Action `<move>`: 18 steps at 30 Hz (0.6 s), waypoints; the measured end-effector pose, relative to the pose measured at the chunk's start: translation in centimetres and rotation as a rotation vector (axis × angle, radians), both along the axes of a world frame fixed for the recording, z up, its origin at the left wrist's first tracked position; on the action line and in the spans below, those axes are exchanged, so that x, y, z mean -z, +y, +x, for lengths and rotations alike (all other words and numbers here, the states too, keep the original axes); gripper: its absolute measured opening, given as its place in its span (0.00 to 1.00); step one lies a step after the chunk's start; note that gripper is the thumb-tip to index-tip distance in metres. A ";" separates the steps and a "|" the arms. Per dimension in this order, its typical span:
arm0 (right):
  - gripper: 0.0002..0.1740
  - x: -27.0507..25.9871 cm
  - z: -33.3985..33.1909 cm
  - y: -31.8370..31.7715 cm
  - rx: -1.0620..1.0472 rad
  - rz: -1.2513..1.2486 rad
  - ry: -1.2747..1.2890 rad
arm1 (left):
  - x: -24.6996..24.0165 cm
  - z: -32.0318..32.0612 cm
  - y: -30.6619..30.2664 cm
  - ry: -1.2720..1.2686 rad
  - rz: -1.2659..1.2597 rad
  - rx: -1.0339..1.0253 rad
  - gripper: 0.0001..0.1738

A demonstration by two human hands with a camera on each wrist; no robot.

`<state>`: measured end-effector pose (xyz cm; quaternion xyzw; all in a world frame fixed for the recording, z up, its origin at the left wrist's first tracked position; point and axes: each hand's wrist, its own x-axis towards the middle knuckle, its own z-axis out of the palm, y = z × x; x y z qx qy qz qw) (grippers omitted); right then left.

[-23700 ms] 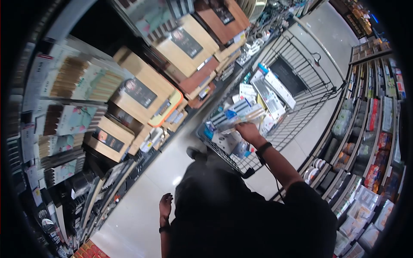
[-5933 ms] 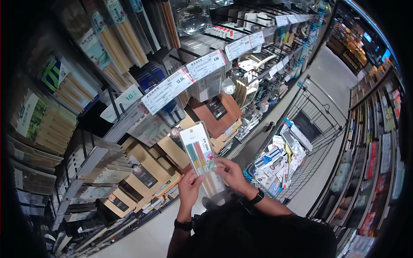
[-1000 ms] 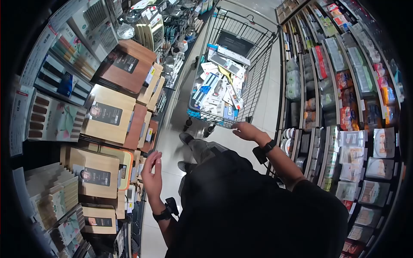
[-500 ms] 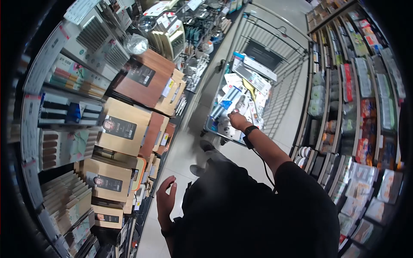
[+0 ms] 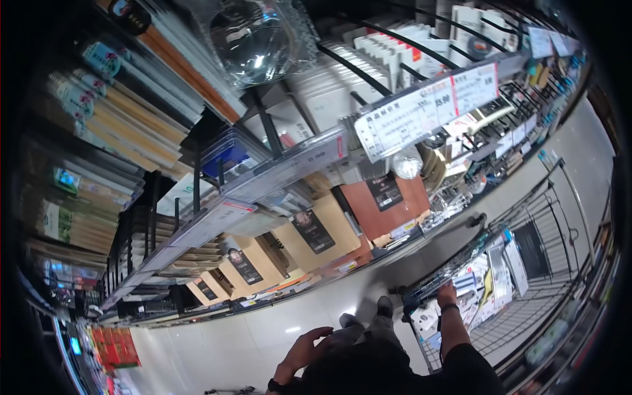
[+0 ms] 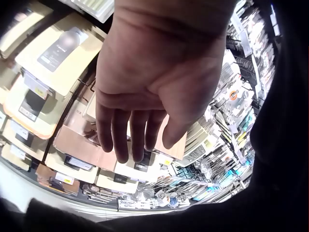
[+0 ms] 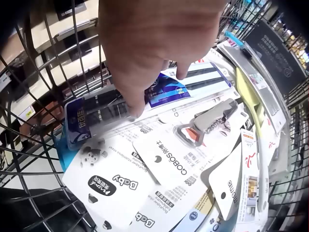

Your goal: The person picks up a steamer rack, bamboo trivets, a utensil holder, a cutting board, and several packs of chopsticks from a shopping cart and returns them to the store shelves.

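My right hand [image 5: 447, 294] reaches down into the wire shopping cart [image 5: 429, 351]. In the right wrist view, the thumb and fingers of that hand [image 7: 159, 43] grip a clear flat pack of dark chopsticks [image 7: 166, 91] with a blue label. The pack lies across white carded goods, among them a corkscrew card [image 7: 171, 162], a yellow-green handled utensil [image 7: 247, 93] and Baby cards [image 7: 108, 186]. My left hand [image 5: 306, 349] hangs beside the body with nothing in it. Its fingers point loosely down in the left wrist view, in front of the cutting-board shelf [image 6: 87, 145].
A shelf rack with price labels [image 5: 421, 108] runs along the left. Wooden cutting boards [image 5: 319, 227] stand low on it, with packed chopsticks [image 5: 125, 118] on hooks above. Pale floor tiles [image 5: 217, 336] lie below. Another shelf row borders the cart's right side.
Both hands held a pack of coloured chopsticks several seconds ago; one second ago they held nothing. The right hand has since entered the cart and gripped the blue-labelled pack. The head view has swung left.
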<state>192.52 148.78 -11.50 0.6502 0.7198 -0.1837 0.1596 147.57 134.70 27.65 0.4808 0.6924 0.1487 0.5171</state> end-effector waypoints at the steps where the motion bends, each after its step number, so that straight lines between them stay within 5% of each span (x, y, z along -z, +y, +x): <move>1: 0.21 0.5 0.0 0.1 0.057 0.054 0.072 | -0.1 0.2 0.3 0.004 0.002 -0.022 0.22; 5: 0.24 -0.6 -0.4 1.2 -0.033 -0.155 -0.078 | -0.3 0.6 0.1 0.019 -0.020 0.019 0.23; 6: 0.25 -0.5 -0.1 0.9 -0.243 -0.138 -0.279 | -0.3 0.7 0.2 0.017 -0.027 0.025 0.23; 9: 0.23 0.6 0.4 0.8 -0.200 0.056 -0.169 | -0.9 0.8 1.2 0.022 -0.019 0.037 0.23; 18: 0.14 -9.1 2.8 1.1 -0.414 -0.004 -0.137 | 0.1 0.7 2.4 -0.056 0.092 0.134 0.22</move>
